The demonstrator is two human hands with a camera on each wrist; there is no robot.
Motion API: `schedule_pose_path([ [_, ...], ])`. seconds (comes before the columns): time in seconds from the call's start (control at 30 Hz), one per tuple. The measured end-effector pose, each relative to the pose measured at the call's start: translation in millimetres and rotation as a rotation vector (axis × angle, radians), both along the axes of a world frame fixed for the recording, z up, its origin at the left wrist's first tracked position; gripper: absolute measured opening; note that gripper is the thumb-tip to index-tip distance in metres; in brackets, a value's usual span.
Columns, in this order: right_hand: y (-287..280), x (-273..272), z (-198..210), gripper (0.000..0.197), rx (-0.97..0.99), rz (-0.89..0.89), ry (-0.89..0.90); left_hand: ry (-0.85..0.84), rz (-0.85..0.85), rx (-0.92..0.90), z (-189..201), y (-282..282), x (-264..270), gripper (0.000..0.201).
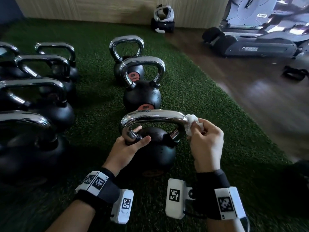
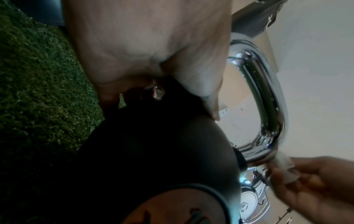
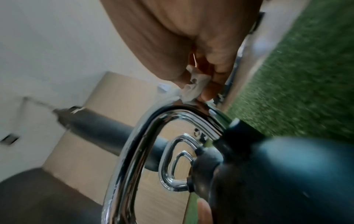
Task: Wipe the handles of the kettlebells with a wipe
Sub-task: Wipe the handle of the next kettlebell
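Right hand (image 1: pixel 206 144) pinching wipe (image 1: pixel 192 123) on handle's (image 1: pixel 155 115) right bend, left hand (image 1: pixel 128 148) gripping its left base

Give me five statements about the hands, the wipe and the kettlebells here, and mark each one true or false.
1. The right hand pinches a white wipe against the right bend of the nearest kettlebell's handle. True.
2. The left hand rests flat on the green turf. False: it grips the left leg of that handle, just above the nearest kettlebell body.
3. The kettlebells stand on the turf. True.
4. The wipe is blue. False: it is white and crumpled.
5. The nearest kettlebell lies tipped on its side. False: it stands upright, handle on top.
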State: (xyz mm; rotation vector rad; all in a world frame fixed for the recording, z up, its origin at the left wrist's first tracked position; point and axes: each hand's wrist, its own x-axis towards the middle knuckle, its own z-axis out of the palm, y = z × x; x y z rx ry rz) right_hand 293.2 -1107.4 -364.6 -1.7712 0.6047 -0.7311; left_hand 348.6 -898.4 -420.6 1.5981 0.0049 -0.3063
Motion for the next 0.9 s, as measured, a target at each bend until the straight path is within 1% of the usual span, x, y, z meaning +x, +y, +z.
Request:
schedule_pose_path([
  [0.1, 0, 4, -26, 0.016, 0.322, 0.068, 0.026, -0.005, 0.015, -0.030, -2, -1, -1, 0.062],
  [0.17, 3, 2, -38, 0.019, 0.435, 0.140, 0.061, -0.013, 0.017, 0.003, -2, -1, -2, 0.066],
  [0.2, 3, 0, -41, 0.020, 0.470, 0.169, 0.069, -0.014, 0.020, 0.050, 2, -1, -3, 0.065],
  [0.27, -1, -5, -40, 0.016, 0.501, 0.202, 0.081, -0.048, 0.018, 0.256, 12, 3, -10, 0.052],
  [0.3, -4, -9, -37, 0.013, 0.503, 0.201, 0.089, -0.082, 0.025, 0.409, 18, 6, -16, 0.043],
  [0.33, -6, -15, -34, 0.012, 0.499, 0.197, 0.095, -0.136, 0.051, 0.554, 23, 11, -25, 0.039],
  [0.37, -7, -23, -29, 0.010, 0.487, 0.196, 0.097, -0.208, 0.094, 0.649, 26, 16, -36, 0.039],
  [0.4, -5, -33, -24, 0.008, 0.467, 0.197, 0.100, -0.269, 0.153, 0.656, 29, 19, -48, 0.039],
  [0.43, -2, -42, -19, 0.006, 0.444, 0.207, 0.105, -0.298, 0.207, 0.587, 32, 23, -60, 0.036],
  [0.47, 3, -51, -14, 0.005, 0.424, 0.237, 0.114, -0.289, 0.237, 0.471, 34, 25, -69, 0.029],
  [0.5, 8, -59, -10, 0.005, 0.410, 0.283, 0.126, -0.241, 0.228, 0.340, 36, 25, -76, 0.019],
  [0.53, 13, -66, -5, 0.007, 0.404, 0.332, 0.134, -0.170, 0.178, 0.215, 38, 24, -82, 0.012],
  [0.57, 18, -72, -1, 0.009, 0.404, 0.378, 0.133, -0.096, 0.108, 0.106, 40, 21, -86, 0.017],
  [0.63, 26, -79, 8, 0.012, 0.363, 0.454, 0.135, 0.067, -0.021, -0.071, 44, 14, -91, 0.036],
  [0.7, 34, -83, 17, 0.014, 0.281, 0.520, 0.142, 0.207, -0.099, -0.210, 49, 6, -94, 0.046],
  [0.77, 40, -83, 21, 0.017, 0.187, 0.554, 0.152, 0.291, -0.132, -0.324, 52, 2, -95, 0.049],
  [0.83, 45, -81, 23, 0.020, 0.076, 0.561, 0.176, 0.332, -0.117, -0.408, 54, 0, -94, 0.047],
  [0.9, 47, -79, 23, 0.026, -0.022, 0.532, 0.169, 0.356, -0.102, -0.470, 53, -1, -95, 0.043],
])
